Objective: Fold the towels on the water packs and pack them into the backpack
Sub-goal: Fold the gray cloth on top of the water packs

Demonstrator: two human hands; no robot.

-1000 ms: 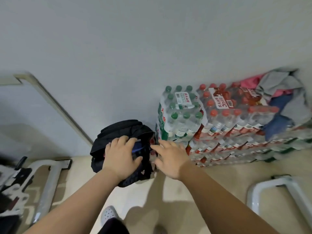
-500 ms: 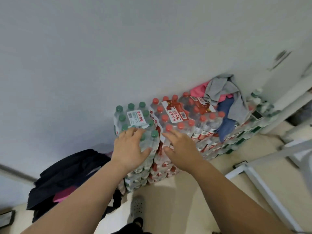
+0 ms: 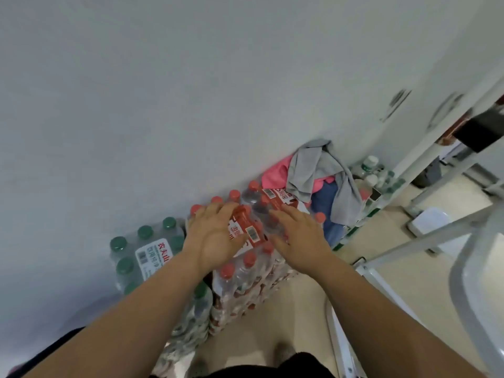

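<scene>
Our left hand (image 3: 215,236) and right hand (image 3: 297,237) hover straight-fingered and empty over the shrink-wrapped red-capped water packs (image 3: 245,271). Just beyond, by the white wall (image 3: 191,105), the crumpled grey cloth towel (image 3: 313,167) lies uppermost; we should lift it first, by an edge.

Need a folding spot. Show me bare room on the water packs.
Bare: the green-capped pack, left of the left hand, and the red-capped pack between it and the right hand. Crowded: the right end, under the towel pile.
</scene>
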